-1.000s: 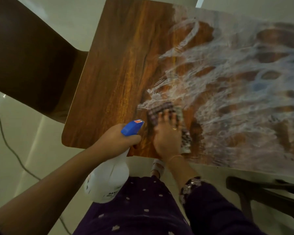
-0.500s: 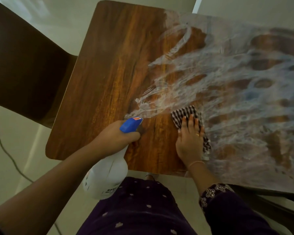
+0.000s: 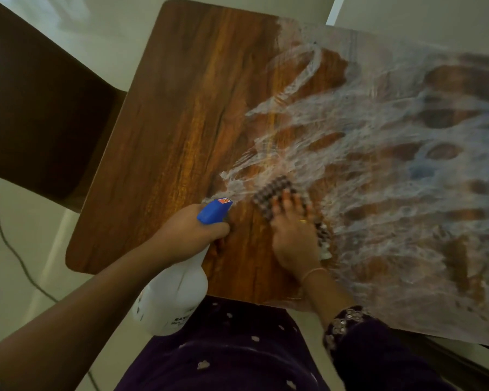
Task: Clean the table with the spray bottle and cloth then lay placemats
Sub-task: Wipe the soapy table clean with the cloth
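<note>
A dark wooden table (image 3: pixel 181 114) fills the view, its right part streaked with white wet smears (image 3: pixel 393 153). My left hand (image 3: pixel 191 231) grips the neck of a white spray bottle (image 3: pixel 174 297) with a blue nozzle (image 3: pixel 213 211), held over the table's near edge. To its right my right hand (image 3: pixel 292 235) presses flat, fingers straight, on a checked cloth (image 3: pixel 271 193) lying on the table at the left border of the smears. The cloth sticks out past my fingertips and along the right side of my hand.
A dark brown chair (image 3: pixel 40 108) stands at the table's left end. A thin cable (image 3: pixel 14 255) runs across the pale floor at the lower left. Part of another dark chair (image 3: pixel 477 359) shows under the table's near right edge.
My right hand has slid the cloth back to the left, after moving right half a second earlier. My left hand and the bottle have stayed near the table's near edge.
</note>
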Motion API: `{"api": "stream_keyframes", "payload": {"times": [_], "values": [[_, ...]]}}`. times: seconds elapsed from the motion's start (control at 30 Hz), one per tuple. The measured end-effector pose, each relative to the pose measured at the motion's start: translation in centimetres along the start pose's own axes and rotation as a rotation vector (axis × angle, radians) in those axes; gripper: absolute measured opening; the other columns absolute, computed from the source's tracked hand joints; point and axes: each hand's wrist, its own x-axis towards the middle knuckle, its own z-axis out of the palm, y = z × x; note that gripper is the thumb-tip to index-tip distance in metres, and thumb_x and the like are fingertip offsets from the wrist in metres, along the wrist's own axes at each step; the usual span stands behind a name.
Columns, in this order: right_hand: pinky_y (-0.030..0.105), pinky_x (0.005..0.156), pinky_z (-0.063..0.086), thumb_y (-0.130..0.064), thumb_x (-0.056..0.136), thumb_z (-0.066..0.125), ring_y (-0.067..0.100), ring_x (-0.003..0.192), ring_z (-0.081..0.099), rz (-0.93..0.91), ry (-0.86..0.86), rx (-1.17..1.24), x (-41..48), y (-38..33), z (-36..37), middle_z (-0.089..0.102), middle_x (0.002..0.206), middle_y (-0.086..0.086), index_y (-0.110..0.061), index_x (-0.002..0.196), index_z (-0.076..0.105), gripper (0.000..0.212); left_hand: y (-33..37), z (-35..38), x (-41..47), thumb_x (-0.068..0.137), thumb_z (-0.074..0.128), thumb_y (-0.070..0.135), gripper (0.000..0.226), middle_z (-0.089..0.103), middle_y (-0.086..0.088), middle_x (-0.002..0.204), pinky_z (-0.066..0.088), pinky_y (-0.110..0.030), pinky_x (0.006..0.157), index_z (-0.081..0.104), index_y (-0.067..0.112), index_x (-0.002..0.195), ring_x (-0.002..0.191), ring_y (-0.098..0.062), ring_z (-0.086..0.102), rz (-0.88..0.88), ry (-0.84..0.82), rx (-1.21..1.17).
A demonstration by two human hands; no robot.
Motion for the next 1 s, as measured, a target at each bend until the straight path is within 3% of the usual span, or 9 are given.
{"api": "stream_keyframes", "payload": {"times": [0.1,0.3,0.5,0.63,0.77,0.87,0.93,1.0], "values": [[0.052,0.116,0.005,-0.027,0.095,0.022,0.034,0.145,0.010,0.165,0.020,0.016,0.7,3.0,-0.5,0.016,0.157,0.015,-0.009,0.148,0.026,0.056,-0.7,-0.3,0.1,0.082,0.058,0.009,0.023,0.043,-0.004,0.059,0.036,-0.032,0.062,0.046,0.010,0.063,0.057,-0.017,0.041,-0.028,0.057,0.018],[0.048,0.115,-0.003,-0.031,0.096,0.021,0.034,0.145,0.006,0.238,0.052,0.065,0.3,0.9,0.1,0.014,0.157,0.016,-0.009,0.147,0.028,0.056,-1.8,-1.2,-0.1,0.083,0.057,0.009,0.025,0.039,-0.005,0.059,0.033,-0.028,0.056,0.043,0.011,0.062,0.055,-0.017,0.037,-0.012,0.061,0.034],[0.052,0.114,0.017,-0.030,0.096,0.022,0.036,0.142,0.020,0.242,0.051,0.059,-2.6,-3.7,1.3,0.026,0.153,0.018,-0.008,0.144,0.037,0.054,-1.5,-3.7,0.2,0.079,0.060,0.021,0.023,0.047,-0.012,0.065,0.037,-0.030,0.060,0.049,0.005,0.067,0.061,-0.024,0.044,0.035,0.024,0.021],[0.051,0.113,0.014,-0.025,0.093,0.033,0.033,0.142,0.019,0.063,0.069,0.056,-4.2,-8.5,2.3,0.028,0.152,0.017,-0.008,0.142,0.040,0.052,-1.2,-5.8,0.3,0.057,0.056,0.039,0.041,0.046,-0.014,0.065,0.038,-0.037,0.063,0.052,0.001,0.073,0.060,-0.025,0.043,0.065,0.001,0.004],[0.053,0.112,0.025,-0.023,0.087,0.040,0.031,0.141,0.026,-0.209,0.013,0.042,-3.9,-12.4,2.7,0.032,0.152,0.011,-0.012,0.141,0.041,0.055,-1.1,-7.0,0.5,0.048,0.054,0.049,0.062,0.048,-0.013,0.070,0.038,-0.038,0.065,0.054,-0.004,0.079,0.062,-0.025,0.043,0.079,-0.013,-0.003],[0.055,0.113,0.023,-0.021,0.086,0.049,0.029,0.141,0.026,-0.386,-0.044,0.006,-1.3,-12.8,2.3,0.033,0.152,0.007,-0.014,0.142,0.039,0.058,-1.0,-7.4,0.8,0.056,0.058,0.040,0.042,0.042,-0.009,0.062,0.035,-0.033,0.059,0.051,0.002,0.073,0.058,-0.021,0.039,0.095,-0.012,0.028],[0.057,0.113,0.018,-0.020,0.085,0.047,0.031,0.141,0.027,-0.415,-0.062,-0.045,1.2,-11.6,1.5,0.036,0.150,0.008,-0.014,0.142,0.039,0.058,-0.9,-7.7,0.9,0.057,0.059,0.039,0.041,0.045,-0.008,0.062,0.036,-0.032,0.059,0.052,0.001,0.074,0.057,-0.019,0.042,0.102,-0.040,0.004],[0.056,0.115,0.012,-0.024,0.087,0.032,0.031,0.144,0.019,-0.298,-0.076,-0.037,3.5,-9.4,0.4,0.028,0.154,0.008,-0.015,0.145,0.034,0.059,-0.8,-8.2,1.0,0.054,0.059,0.043,0.050,0.049,-0.013,0.069,0.040,-0.033,0.060,0.054,0.000,0.078,0.061,-0.023,0.046,0.094,-0.073,-0.015]]}}
